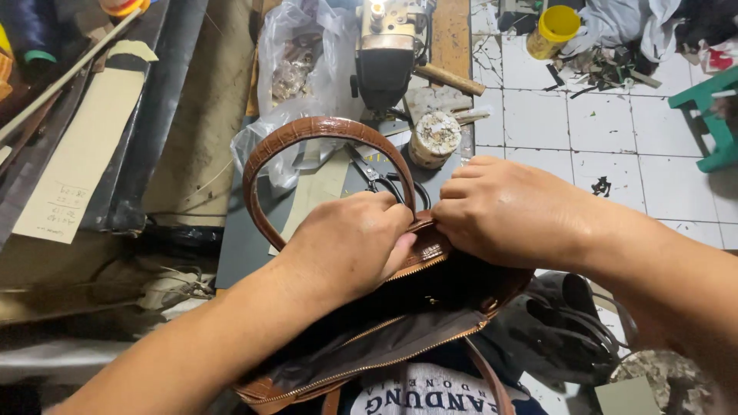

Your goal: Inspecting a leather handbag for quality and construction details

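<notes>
Head view: two hands, left (346, 246) and right (503, 211), grip one brown handbag (430, 253).

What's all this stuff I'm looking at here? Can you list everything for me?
handbag: one, brown with a dark lining and gold zip, open on the person's lap
bag handle: one, brown, arching up over the table
sewing machine: one, cream and black, top centre
scissors: one pair, black, on the table behind the hands
plastic bag: one, clear, holding small metal parts, left of the machine
round tin: one, whitish and crusted, right of the scissors
yellow cup: one, on the tiled floor, top right
green stool: one, right edge
left hand: gripping the bag's rim
right hand: gripping the same rim beside it
</notes>
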